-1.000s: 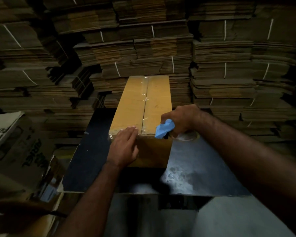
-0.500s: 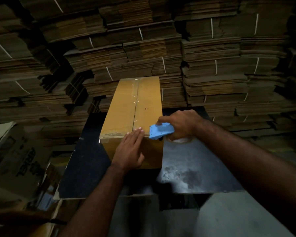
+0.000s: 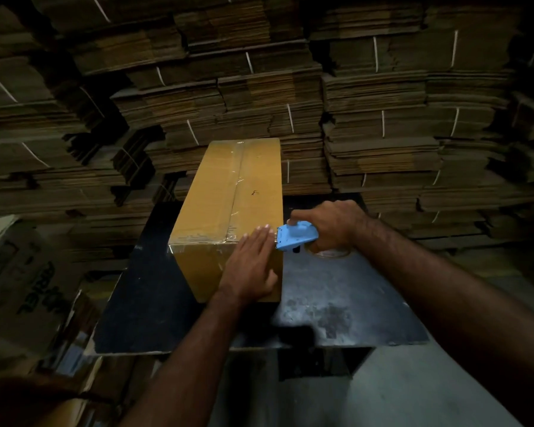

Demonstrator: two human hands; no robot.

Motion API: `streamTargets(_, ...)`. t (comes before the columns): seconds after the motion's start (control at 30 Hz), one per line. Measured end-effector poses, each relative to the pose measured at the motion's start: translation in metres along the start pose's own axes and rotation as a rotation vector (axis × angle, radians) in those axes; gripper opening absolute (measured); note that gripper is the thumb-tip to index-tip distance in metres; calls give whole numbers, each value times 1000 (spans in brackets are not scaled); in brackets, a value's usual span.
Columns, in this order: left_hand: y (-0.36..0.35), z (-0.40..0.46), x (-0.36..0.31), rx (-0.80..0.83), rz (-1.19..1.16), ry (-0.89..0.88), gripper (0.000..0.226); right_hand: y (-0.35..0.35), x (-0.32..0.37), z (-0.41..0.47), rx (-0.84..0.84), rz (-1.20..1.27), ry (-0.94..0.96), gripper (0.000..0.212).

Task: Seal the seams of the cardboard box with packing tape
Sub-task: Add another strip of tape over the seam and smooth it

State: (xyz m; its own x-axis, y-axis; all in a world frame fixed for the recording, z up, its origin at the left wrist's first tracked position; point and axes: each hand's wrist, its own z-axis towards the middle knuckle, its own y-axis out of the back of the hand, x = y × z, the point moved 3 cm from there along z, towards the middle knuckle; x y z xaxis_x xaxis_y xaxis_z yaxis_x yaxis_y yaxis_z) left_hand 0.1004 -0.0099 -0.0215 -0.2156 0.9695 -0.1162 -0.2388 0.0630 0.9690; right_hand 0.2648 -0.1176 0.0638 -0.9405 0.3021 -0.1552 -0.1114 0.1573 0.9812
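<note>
A carton (image 3: 19, 272) at the left had big dark letters on its side, but they were sideways and too dim to read for sure. A small dark scribble sat on top of the cardboard box (image 3: 228, 211); it could not be read.

The left hand (image 3: 250, 266) lay flat and open, fingers straight and close together, pressed on the near end of the box at its top right corner. The right hand (image 3: 327, 229) was closed around a blue tape dispenser (image 3: 296, 237), held just beside that same corner, its front edge touching the left fingertips. A clear tape roll (image 3: 330, 252) peeked out under the right hand.

The box was long, smooth and yellow-brown. It stood on a dark bench (image 3: 336, 303) with a scuffed, shiny top. Shiny, wrinkled clear tape (image 3: 236, 180) ran down the middle seam on top, and more tape crossed the near top edge.

Behind were tall stacks of flat cardboard (image 3: 383, 134), rough at the edges and tied with thin white string.
</note>
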Motion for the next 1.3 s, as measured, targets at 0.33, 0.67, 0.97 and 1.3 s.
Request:
streamTargets(0.33, -1, -3, 7, 6, 42, 20, 97, -23, -35, -25, 9, 160, -34, 67)
streamTargets(0.67, 9, 9, -8, 27, 87, 49, 87, -22, -26, -33, -28, 52, -51, 65)
streamTargets(0.97, 0, 12, -15, -4, 61, -63, 87, -13, -4, -22, -39, -67, -110, 59)
streamTargets(1.3, -5, 20, -7, -103, -51, -21, 83, -38, -22, -22, 207, -146, -307, 61)
